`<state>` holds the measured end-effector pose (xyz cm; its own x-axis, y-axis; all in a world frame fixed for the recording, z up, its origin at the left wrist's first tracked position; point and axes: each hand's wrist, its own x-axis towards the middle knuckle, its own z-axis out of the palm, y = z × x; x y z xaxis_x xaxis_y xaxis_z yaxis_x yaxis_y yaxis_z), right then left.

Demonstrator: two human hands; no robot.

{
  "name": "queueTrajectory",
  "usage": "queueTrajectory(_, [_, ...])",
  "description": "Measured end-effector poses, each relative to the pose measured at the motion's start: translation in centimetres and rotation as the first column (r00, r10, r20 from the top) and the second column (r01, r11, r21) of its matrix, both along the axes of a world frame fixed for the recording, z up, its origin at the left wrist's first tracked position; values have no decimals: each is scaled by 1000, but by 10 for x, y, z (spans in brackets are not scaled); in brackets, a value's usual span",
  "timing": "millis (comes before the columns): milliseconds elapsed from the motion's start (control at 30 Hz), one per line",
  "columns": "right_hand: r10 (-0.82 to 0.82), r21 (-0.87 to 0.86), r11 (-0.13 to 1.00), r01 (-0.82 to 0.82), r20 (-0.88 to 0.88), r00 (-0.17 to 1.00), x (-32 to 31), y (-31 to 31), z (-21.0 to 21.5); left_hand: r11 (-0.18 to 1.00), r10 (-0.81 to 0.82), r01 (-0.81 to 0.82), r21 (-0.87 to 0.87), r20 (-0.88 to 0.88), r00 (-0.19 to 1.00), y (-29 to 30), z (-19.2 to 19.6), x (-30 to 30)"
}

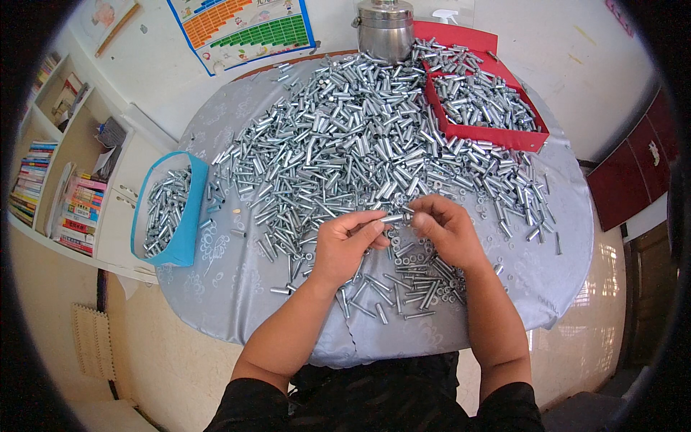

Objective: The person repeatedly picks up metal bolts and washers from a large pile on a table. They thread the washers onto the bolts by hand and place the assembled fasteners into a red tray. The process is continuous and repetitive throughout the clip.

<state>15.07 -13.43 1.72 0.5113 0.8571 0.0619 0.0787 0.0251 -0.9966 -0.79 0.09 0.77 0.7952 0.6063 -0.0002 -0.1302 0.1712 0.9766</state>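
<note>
My left hand (347,247) pinches a silver metal sleeve anchor bolt (392,219) between thumb and fingers, holding it roughly level above the table. At the bolt's right end, my right hand (448,232) closes its thumb and fingertips on the tip; any small part between them is too small to make out. Behind both hands spreads a large heap of loose metal sleeves and bolts (338,144). Under and in front of the hands lie scattered thin bolts (399,295), with small washers and nuts (497,248) near my right hand.
A blue box (188,223) of metal parts stands at the left edge of the table. At the back right is a red box (497,137) full of parts, beside a steel pot (386,32). A grey patterned cloth (223,302) covers the round table; bookshelves (65,173) stand left.
</note>
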Motion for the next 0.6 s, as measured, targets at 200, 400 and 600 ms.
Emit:
queueTrajectory(200, [8, -82, 997, -2, 74, 997, 6, -3, -5, 1000, 8, -7, 28, -21, 1000, -1, 1, 0])
queueTrajectory(400, [44, -90, 995, -36, 86, 995, 5, -3, 0, 1000, 1, -1, 18, 7, 1000, 0, -1, -1])
queueTrajectory(600, [28, 44, 999, -30, 48, 998, 1, -1, -4, 1000, -2, 2, -8, 7, 1000, -1, 0, 0])
